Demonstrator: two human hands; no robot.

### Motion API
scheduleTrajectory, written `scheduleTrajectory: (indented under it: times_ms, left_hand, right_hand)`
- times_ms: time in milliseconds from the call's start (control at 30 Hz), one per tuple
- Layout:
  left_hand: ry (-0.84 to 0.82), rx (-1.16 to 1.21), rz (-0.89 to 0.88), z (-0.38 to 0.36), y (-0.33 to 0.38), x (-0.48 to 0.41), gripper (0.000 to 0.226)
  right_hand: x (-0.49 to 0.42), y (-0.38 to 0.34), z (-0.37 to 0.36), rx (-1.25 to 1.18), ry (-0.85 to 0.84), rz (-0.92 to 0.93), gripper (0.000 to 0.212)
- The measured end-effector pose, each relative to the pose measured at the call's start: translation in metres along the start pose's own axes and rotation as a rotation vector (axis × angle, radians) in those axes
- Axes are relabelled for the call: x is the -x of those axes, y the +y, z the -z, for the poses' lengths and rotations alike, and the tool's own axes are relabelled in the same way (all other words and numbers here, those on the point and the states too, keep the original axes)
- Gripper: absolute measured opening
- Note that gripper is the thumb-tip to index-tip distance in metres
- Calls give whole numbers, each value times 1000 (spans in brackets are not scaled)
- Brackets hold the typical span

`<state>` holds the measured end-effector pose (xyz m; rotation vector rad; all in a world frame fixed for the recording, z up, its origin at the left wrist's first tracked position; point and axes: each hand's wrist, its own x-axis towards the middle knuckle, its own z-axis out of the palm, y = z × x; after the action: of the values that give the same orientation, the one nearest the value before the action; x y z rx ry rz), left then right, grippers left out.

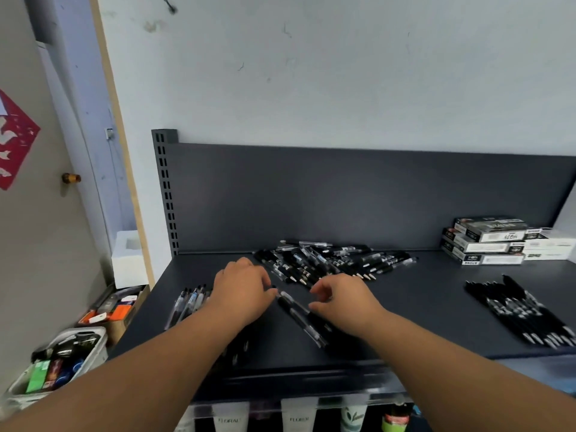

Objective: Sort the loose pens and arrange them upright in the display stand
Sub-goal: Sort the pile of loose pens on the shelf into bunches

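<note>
A heap of loose black pens (330, 260) lies at the back middle of a dark grey shelf (420, 307). In front of it a few black pens (299, 313) lie side by side, slanting toward me. My left hand (243, 291) rests palm down at their far end, fingertips touching the top of one pen. My right hand (343, 297) hovers over their middle with fingers loosely curled and its thumb on a pen barrel. A row of clear-barrelled pens (190, 302) lies left of my left hand. Another sorted row of black pens (523, 313) lies at the right.
Stacked pen boxes (489, 241) stand at the back right against the shelf's back panel (311, 194). Left of the shelf sit a white foam block (127, 260), a cardboard box (115, 310) and a white bin (62, 357) of small goods. Tubes hang below the front edge.
</note>
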<state>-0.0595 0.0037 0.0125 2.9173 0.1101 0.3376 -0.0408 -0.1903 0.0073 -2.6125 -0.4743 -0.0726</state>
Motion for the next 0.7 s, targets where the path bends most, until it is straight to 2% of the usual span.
scheduleTrajectory:
  times_ms: [133,200,333,433,600,700]
  left_hand:
    - [-76,-18,-84,3,9,-10,17]
    - [-141,22,-152,3,10,-14,8]
    - [-275,42,-361,-1,15,-16,24]
    - [-352,11,-470,-6,19,-16,25]
    - [-344,53,-555,-14,18,-20,17]
    - [-222,118,-567,-7,19,-20,18]
  right_hand:
    - [-8,-6,-7,107,-116,-36,24]
    - [-12,-7,-8,138,-121,-49,19]
    - [-19,-4,5,80,-72,-116,21]
    - [-22,4,14,25,-66,-140,15]
    - [-27,17,26,-128,-12,-159,8]
    - [-33,22,39,-173,-9,-155,8]
